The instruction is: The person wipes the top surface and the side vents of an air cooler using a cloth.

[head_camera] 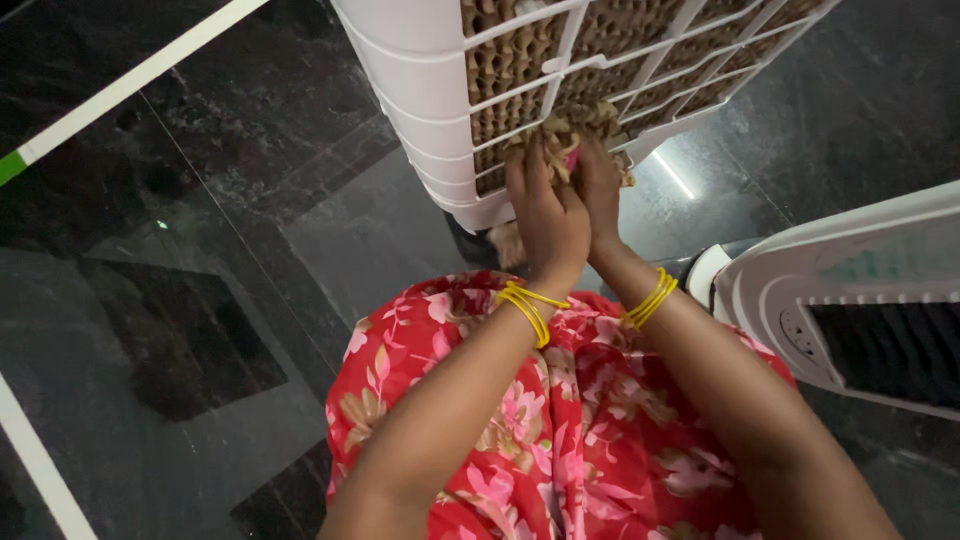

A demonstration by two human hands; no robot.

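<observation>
The left hand (545, 215) and the right hand (598, 185) are held side by side, touching, against the lower edge of a white plastic grille panel (560, 60). Both hands are closed on a clump of brown fibrous padding (575, 125), which is gripped between the fingertips right at the grille. The clump sits at the bottom of the panel, partly pushed out through the slats. A small pink object is visible between the fingers; what it is cannot be told.

Behind the slats of the grille panel, brown honeycomb padding (510, 60) is seen filling the openings. The panel is tilted, with its lower corner nearest the hands and its upper part cut off by the top edge of the view.

Yellow bangles (530, 305) are worn on the left wrist, and a second set of yellow bangles (650, 298) on the right wrist. A red floral garment (560, 440) is seen beneath the forearms.

A second white appliance (850, 300) with a dark vent is positioned at the right, well apart from the hands. Everything rests on a dark polished stone floor (200, 300), on which a white stripe (130, 80) is marked at the upper left.
</observation>
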